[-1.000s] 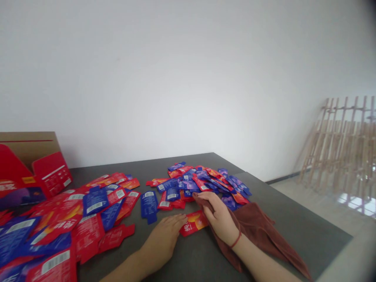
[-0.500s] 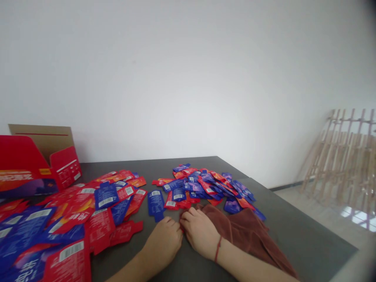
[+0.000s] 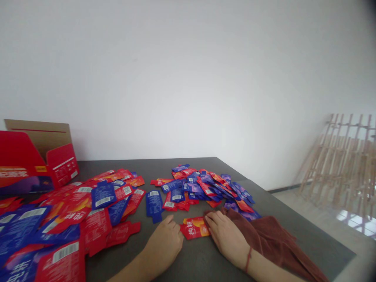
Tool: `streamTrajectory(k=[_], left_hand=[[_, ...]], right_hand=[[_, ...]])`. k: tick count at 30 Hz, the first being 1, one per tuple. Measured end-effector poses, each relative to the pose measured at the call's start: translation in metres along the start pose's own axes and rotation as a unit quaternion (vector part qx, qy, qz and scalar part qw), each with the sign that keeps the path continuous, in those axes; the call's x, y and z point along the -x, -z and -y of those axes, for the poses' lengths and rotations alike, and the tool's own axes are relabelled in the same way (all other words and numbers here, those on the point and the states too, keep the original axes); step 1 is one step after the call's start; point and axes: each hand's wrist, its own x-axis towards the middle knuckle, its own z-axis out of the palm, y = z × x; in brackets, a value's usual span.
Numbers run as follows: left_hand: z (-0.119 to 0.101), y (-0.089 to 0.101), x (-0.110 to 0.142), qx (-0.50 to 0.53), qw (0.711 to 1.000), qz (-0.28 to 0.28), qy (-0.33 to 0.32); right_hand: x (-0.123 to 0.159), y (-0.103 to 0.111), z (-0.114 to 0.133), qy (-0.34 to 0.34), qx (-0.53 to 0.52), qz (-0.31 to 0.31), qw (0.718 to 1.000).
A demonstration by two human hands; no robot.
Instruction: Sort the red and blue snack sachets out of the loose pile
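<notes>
The sachet [image 3: 195,228] is red (orange patch), the towel [image 3: 270,243] brown.

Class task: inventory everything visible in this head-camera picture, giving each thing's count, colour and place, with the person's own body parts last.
table: one, dark grey, foreground
carton: one, red and brown, open, far left
loose sachets: dozens, red and blue, left on table
sachet pile: dozens, red and blue, centre of table
single sachet: one, red and orange, near table centre
towel: one, brown, right on table
wooden lattice: one, pale, far right on floor
wall: one, white, behind table
left hand: one, beside single sachet
right hand: one, touching single sachet and towel
wrist cord: one, red, right wrist
</notes>
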Motion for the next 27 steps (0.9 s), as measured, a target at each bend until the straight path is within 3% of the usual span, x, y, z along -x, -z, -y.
streamTrajectory(k=[6, 10, 15, 18, 23, 27], left_hand=[[0.0, -0.003, 0.001, -0.033, 0.999, 0.015, -0.011], [0.001, 0.001, 0.002, -0.026, 0.999, 0.028, -0.015], [0.001, 0.0, 0.0, -0.006, 1.0, 0.016, -0.007], [0.001, -0.004, -0.002, -0.007, 1.0, 0.022, -0.013], [0.003, -0.003, 0.001, -0.02, 0.999, 0.022, -0.012], [0.003, 0.003, 0.003, -0.023, 0.999, 0.022, -0.014]], right_hand=[[-0.024, 0.0, 0.041, 0.089, -0.039, 0.032, 0.995], [-0.003, 0.014, 0.026, 0.118, -0.102, 0.064, 0.986], [0.02, 0.022, -0.007, 0.018, -0.117, 0.043, 0.992], [0.007, 0.014, 0.006, 0.011, -0.097, 0.037, 0.994], [-0.022, 0.001, 0.05, 0.108, -0.083, 0.05, 0.989], [-0.01, 0.011, 0.039, 0.121, -0.111, 0.063, 0.984]])
